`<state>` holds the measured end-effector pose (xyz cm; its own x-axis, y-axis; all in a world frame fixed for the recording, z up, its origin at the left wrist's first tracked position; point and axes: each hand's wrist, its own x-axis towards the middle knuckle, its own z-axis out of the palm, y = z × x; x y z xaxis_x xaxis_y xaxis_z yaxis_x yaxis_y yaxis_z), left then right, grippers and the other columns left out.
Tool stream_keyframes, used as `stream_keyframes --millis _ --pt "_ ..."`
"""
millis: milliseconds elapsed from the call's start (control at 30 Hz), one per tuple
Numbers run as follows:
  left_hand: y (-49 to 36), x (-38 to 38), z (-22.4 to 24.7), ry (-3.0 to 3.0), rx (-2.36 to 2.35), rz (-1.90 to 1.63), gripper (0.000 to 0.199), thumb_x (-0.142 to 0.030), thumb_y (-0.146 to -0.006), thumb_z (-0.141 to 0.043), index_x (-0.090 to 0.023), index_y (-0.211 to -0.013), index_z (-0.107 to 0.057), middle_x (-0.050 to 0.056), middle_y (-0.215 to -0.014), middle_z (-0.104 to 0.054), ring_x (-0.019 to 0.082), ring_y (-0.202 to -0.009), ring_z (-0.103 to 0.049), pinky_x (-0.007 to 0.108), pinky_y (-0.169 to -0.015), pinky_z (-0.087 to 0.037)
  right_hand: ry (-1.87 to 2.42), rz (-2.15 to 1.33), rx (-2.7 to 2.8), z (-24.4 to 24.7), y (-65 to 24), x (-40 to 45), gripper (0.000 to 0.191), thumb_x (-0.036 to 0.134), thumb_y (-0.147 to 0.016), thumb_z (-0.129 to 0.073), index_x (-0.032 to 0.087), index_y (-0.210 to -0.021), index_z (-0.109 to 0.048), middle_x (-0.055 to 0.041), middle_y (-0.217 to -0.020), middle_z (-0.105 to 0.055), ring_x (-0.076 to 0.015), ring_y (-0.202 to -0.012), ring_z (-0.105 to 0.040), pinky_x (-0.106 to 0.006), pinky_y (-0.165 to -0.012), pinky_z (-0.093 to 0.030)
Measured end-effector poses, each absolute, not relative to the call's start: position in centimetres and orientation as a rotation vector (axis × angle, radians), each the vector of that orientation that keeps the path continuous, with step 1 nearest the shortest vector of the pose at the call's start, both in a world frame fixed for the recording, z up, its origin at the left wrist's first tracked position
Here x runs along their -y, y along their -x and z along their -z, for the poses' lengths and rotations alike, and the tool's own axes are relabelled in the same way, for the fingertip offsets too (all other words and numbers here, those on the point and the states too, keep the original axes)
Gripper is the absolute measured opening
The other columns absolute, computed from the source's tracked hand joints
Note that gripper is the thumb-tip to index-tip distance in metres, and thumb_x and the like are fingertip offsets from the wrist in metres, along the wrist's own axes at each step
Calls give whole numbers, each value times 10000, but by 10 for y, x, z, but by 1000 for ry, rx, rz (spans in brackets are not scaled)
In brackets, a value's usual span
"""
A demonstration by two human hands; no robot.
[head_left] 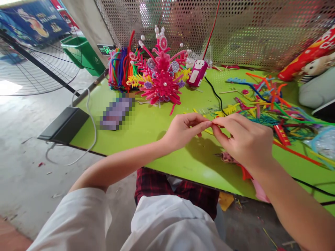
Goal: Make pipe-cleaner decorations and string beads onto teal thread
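Observation:
My left hand (184,131) and my right hand (239,137) meet fingertip to fingertip above the green table (125,139). The fingers of each are pinched together; whatever lies between them is too small or hidden to name. Under my right hand lies a tool with a metal tip and a pinkish body (227,157), partly covered by the hand. Thin yellow pieces (208,131) lie on the table just behind the fingertips. Farther back stands a pink flower ornament (163,78) with white beads and yellow leaf shapes.
Colored pipe cleaners (121,69) stand in a bundle at the back left; more lie tangled at right with a red tube (282,135). A purple device (197,73) trails a black cable. A dark box (64,124) with a white cable sits at the left edge. Perforated metal rises behind.

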<state>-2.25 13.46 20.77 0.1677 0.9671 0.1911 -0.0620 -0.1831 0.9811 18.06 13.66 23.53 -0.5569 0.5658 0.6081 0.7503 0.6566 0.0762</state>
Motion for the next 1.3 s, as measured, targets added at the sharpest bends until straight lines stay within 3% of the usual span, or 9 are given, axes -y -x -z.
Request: stream_keyframes --millis 233,433,667,967,1200,1300 --pt "24 -127 -211 -1756 -1068 -1266 279 -388 -1009 -665 -178 -1073 -839 56 -990 -846 97 -704 -700 217 -647 -537 1060 398 2299 -238 -181 -136 180 295 -1041 -599 230 -983 -757 -63 -882 -784 -221 -819 -723 -348 -660 -426" --pt "24 -125 -210 -1979 -1022 -1351 300 -197 -972 -627 -116 -1188 -820 115 -1139 -847 104 -805 -756 164 -573 -506 1048 380 2246 -239 -182 -137 155 287 -1033 -614 215 -973 -737 -60 -876 -784 -230 -853 -726 -348 -720 -471" --pt "23 -125 -204 -2025 -1011 -1349 401 -129 -897 -601 -120 -1244 -802 126 -1211 -831 100 -787 -746 158 -555 -519 1061 387 2249 -238 -184 -139 165 283 -1033 -603 219 -946 -728 -58 -863 -783 -239 -837 -721 -357 -697 -460" --pt "19 -118 -199 -1890 -979 -1287 529 -152 -851 -623 -149 -1366 -743 147 -1338 -783 88 -745 -714 152 -516 -492 1064 347 2260 -241 -185 -138 189 263 -1046 -574 216 -949 -728 -78 -859 -772 -256 -852 -680 -385 -756 -492" --pt "12 -107 -198 -1750 -847 -1163 710 -176 -879 -650 -209 -1583 -559 190 -1634 -555 164 -1008 -776 140 -475 -477 1119 372 2240 -239 -186 -139 234 248 -1065 -545 219 -937 -739 -100 -877 -771 -261 -855 -672 -392 -720 -464" --pt "21 -114 -210 -1786 -924 -1089 552 -248 -915 -677 -187 -1464 -677 159 -1500 -685 174 -1008 -765 167 -538 -511 1039 369 2338 -246 -194 -144 235 268 -1070 -560 220 -946 -753 -85 -879 -771 -248 -840 -652 -377 -682 -412"
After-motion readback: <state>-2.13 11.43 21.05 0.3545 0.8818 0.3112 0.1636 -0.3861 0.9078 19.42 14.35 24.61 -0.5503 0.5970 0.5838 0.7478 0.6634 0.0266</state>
